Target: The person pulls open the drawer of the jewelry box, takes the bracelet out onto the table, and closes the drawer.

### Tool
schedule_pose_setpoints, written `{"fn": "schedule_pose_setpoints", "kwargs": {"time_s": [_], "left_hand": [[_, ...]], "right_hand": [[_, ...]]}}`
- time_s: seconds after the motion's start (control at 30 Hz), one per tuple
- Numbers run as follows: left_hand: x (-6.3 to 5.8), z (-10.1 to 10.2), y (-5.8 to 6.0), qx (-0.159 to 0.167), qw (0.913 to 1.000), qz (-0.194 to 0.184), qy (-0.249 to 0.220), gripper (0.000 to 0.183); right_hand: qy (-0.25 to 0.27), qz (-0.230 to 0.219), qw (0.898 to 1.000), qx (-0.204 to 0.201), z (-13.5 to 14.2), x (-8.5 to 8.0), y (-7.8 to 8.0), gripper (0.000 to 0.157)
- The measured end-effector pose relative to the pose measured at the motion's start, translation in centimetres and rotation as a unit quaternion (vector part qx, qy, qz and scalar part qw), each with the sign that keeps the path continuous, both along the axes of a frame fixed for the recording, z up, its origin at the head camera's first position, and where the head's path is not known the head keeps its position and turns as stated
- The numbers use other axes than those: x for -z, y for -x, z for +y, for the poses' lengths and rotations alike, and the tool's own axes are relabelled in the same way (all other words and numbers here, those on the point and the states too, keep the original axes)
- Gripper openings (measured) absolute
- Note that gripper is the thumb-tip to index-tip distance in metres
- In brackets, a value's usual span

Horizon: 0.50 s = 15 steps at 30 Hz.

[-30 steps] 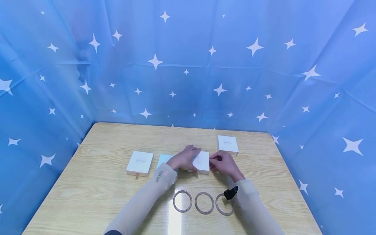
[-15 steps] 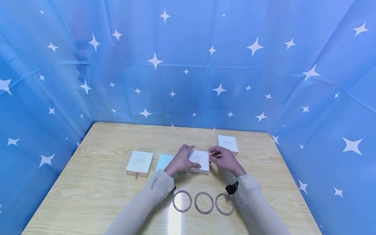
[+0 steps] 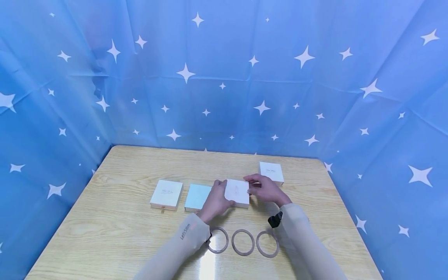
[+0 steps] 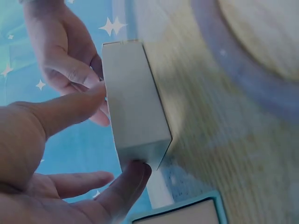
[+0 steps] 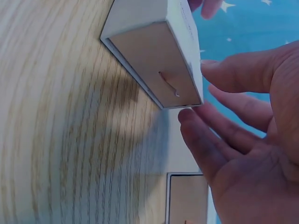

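A white box (image 3: 237, 191) with faint print on its lid lies on the table between both hands. My left hand (image 3: 216, 200) holds its left side, thumb along the near top edge and a fingertip against the left end in the left wrist view. At the box's right end is my right hand (image 3: 266, 190), its thumb tip at the lid and its fingers loosely bent by the far corner. That end (image 5: 154, 65) shows a beige drawer front with a thin ribbon pull (image 5: 169, 84), which no finger holds.
A light blue box (image 3: 196, 196) and another white box (image 3: 167, 193) stand to the left. A further white box (image 3: 271, 172) is behind my right hand. Three clear rings (image 3: 243, 252) lie in a row in front on the wooden table (image 3: 105, 233). A starry blue curtain (image 3: 224, 97) encloses it.
My left hand has drawn back toward the left and near side of the white box, baring its lid and the light blue box. The right hand has shifted slightly, its fingers more spread.
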<state>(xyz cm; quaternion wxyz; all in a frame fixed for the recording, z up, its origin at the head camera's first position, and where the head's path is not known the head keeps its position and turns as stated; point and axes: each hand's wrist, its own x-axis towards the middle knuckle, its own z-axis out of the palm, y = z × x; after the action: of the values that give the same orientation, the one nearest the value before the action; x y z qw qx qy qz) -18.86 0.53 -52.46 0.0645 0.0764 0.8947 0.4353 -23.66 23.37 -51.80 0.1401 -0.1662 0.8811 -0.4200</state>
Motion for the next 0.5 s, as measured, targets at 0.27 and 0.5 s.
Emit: {"fn": "schedule_pose_setpoints", "kwargs": {"time_s": [0.27, 0.5], "left_hand": [[0.46, 0.32, -0.43, -0.008, 0.9994, 0.022, 0.024, 0.071], [0.28, 0.32, -0.08, 0.001, 0.9984, 0.032, 0.046, 0.065]], "right_hand": [[-0.009, -0.009, 1.000, -0.016, 0.13, 0.40, 0.22, 0.047], [0.000, -0.020, 1.000, -0.005, 0.27, 0.54, 0.35, 0.045]]}}
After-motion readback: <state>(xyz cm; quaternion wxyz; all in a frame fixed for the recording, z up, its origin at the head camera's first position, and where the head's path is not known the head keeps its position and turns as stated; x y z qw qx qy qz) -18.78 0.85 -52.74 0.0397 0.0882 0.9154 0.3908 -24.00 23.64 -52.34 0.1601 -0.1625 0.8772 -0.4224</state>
